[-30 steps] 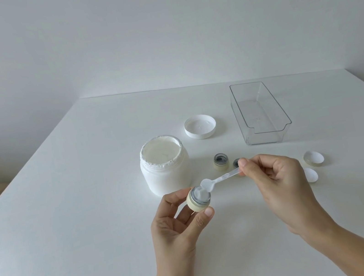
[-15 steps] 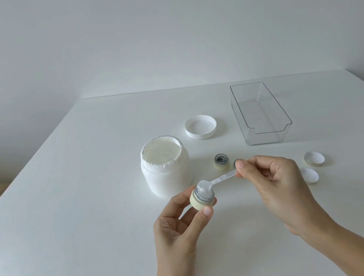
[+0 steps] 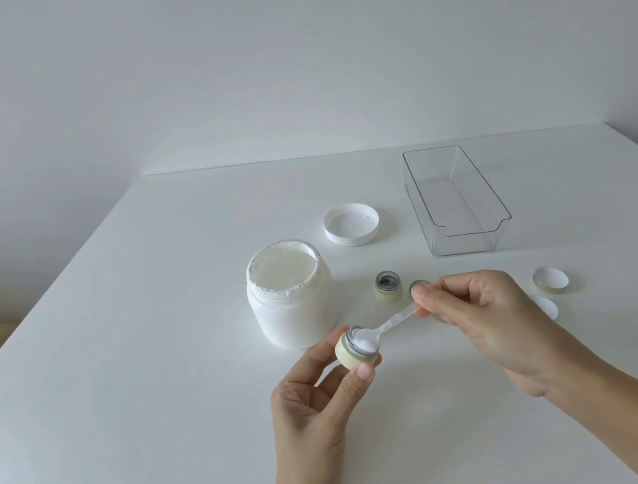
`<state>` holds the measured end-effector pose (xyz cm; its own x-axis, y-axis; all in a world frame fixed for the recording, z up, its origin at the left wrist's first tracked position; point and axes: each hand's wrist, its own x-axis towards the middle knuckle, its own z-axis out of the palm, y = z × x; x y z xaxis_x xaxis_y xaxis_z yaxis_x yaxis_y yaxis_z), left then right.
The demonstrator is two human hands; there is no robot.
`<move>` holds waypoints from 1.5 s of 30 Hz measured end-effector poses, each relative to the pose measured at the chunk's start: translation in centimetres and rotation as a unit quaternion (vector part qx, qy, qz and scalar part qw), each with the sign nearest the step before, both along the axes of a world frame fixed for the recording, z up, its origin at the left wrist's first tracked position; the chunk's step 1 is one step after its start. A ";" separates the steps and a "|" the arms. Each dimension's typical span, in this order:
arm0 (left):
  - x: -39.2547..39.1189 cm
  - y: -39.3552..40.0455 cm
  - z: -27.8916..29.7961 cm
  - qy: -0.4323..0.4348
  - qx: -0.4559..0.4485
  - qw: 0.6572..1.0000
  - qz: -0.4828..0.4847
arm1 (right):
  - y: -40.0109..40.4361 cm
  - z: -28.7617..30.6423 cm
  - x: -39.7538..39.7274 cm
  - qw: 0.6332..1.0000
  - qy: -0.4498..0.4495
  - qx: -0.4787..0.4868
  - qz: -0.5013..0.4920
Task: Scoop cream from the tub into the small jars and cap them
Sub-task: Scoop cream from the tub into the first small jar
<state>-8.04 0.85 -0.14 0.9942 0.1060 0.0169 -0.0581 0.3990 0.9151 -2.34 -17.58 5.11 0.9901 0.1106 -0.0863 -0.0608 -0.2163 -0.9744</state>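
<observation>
Over a white surface (image 3: pixel 125 358), the left hand (image 3: pixel 314 403) pinches a small cream-coloured jar (image 3: pixel 354 348) between thumb and fingers, its mouth tipped toward the right hand (image 3: pixel 483 324), which grips the handle end of a clear spoon (image 3: pixel 382 328); a second ago the loaded bowl hovered just above the rim, and it now sits down in the jar's mouth, white cream showing at the opening; the load looks to be going in, so this jar is being filled rather than finished, and scraping the spoon clean against the rim is likely the next need. The open tub (image 3: pixel 290 295), still nearly full, stands just behind the left hand, its wide lid (image 3: pixel 351 223) lying upturned beyond it; two more jars wait uncapped, one (image 3: pixel 387 286) beside the tub and another (image 3: pixel 417 286) half hidden by the right thumb; two small caps (image 3: pixel 550 279) lie to the right, one partly behind the wrist; a clear tray (image 3: pixel 472 233) stands empty at the back; no jar is capped yet.
</observation>
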 end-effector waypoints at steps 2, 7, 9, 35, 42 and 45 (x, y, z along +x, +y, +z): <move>0.0 0.0 0.0 0.001 -0.002 1.000 0.002 | -0.1 0.4 0.4 0.998 0.052 0.019 0.009; 0.1 0.0 0.0 0.001 -0.005 1.000 0.010 | 0.6 1.8 2.5 0.990 0.110 0.083 -0.011; 0.1 0.0 0.0 0.002 -0.007 1.000 0.014 | 1.8 2.4 3.6 0.993 0.067 0.088 -0.037; 0.1 0.0 -0.1 0.001 -0.030 0.999 0.018 | 1.9 4.1 5.8 0.630 -0.674 -0.367 0.118; 0.1 0.1 -0.1 -0.002 -0.026 0.999 0.018 | 1.5 4.6 5.4 0.746 -0.607 -0.271 0.029; 0.1 0.1 -0.2 -0.003 -0.030 0.999 0.015 | 1.2 4.2 4.9 0.855 -0.490 -0.166 -0.030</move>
